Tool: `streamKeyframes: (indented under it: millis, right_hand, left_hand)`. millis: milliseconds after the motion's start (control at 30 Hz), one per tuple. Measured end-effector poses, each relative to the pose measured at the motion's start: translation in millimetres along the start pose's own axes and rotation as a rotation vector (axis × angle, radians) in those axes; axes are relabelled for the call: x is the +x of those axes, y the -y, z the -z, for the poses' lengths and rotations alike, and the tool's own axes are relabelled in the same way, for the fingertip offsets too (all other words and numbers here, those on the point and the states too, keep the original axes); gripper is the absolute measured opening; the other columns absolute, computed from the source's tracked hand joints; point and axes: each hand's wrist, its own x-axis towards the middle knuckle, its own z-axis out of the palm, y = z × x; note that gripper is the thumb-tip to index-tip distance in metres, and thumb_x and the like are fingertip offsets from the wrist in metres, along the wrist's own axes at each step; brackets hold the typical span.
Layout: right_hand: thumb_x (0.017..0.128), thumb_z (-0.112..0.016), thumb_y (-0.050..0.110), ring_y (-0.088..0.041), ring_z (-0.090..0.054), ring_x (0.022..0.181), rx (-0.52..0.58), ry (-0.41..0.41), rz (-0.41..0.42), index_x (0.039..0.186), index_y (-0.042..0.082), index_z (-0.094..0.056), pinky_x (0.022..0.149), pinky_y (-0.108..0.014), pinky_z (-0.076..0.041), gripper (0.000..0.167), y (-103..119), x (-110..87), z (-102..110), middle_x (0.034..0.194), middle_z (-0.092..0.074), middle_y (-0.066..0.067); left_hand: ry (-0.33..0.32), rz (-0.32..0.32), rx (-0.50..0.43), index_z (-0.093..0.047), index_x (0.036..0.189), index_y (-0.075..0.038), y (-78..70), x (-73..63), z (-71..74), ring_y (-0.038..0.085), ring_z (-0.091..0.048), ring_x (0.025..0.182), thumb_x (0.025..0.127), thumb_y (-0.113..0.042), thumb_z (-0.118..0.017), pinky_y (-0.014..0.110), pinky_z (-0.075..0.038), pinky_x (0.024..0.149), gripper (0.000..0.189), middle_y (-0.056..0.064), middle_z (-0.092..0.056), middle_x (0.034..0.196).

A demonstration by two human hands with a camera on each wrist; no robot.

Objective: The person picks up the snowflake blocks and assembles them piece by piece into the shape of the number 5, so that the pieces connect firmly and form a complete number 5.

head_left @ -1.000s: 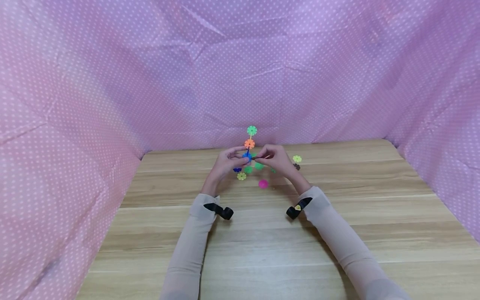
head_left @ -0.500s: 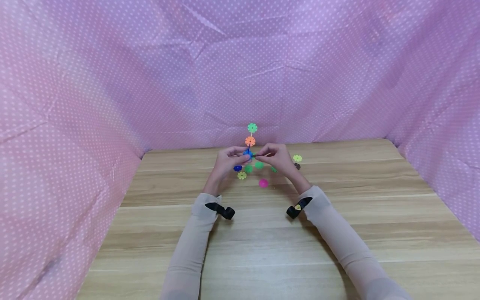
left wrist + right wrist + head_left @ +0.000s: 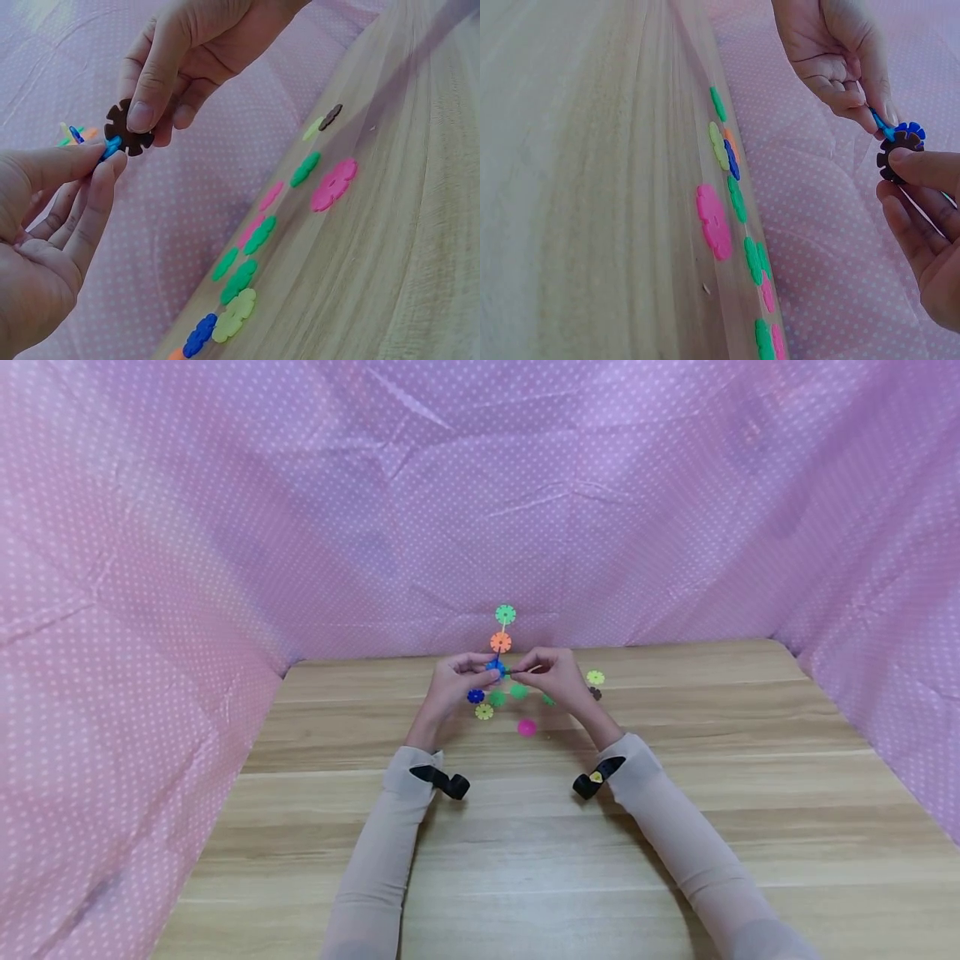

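My left hand (image 3: 459, 683) pinches a light blue snowflake disc (image 3: 111, 148) between thumb and fingers, above the far part of the table. Linked to it, a chain rises away: a dark blue disc (image 3: 911, 132) seen edge-on from the head, an orange disc (image 3: 500, 642), a pale one edge-on and a green disc (image 3: 506, 614) at the top. My right hand (image 3: 553, 678) pinches a brown snowflake disc (image 3: 118, 136) between thumb and fingers. Its notched rim meets the light blue disc's edge, the two standing crosswise. In the right wrist view my right thumb covers part of the brown disc.
Loose discs lie on the wooden table (image 3: 525, 860) beneath and around the hands: pink (image 3: 527, 727), yellow (image 3: 483, 712), dark blue (image 3: 476, 696) and several green ones. Right of the right hand lie a yellow-green disc (image 3: 596, 677) and a brown one (image 3: 596, 693). Polka-dot cloth hangs behind.
The chain has risen slightly, its green top moving up in the head view. The left hand has shifted a little up and right; both hands keep their pinch on the discs.
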Motion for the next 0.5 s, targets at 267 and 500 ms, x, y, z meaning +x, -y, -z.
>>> streamKeyframes:
  millis: [267,500]
  right_hand:
    - [0.087,-0.072,-0.011,-0.03,-0.074,0.08,0.049,-0.021,0.018,0.092,-0.017,-0.071,0.072,-0.023,-0.062,0.008,-1,0.3,1,0.096,-0.071,-0.034]
    - [0.087,-0.078,-0.001,-0.004,-0.072,0.073,0.057,-0.062,0.059,0.09,-0.009,-0.074,0.071,-0.022,-0.062,0.009,-34,7.2,-1,0.094,-0.074,-0.029]
  left_hand:
    - [0.003,0.004,-0.044,-0.069,0.12,0.004,-0.8,-0.1,-2.5,0.037,-0.075,0.093,0.092,-0.004,-0.074,0.065,-0.049,0.101,0.029,0.001,-0.072,0.088]
    - [0.005,-0.038,-0.044,-0.068,0.121,0.006,-0.5,0.3,-5.7,0.011,-0.075,0.076,0.092,-0.002,-0.073,0.049,-0.059,0.091,0.031,0.0,-0.073,0.086]
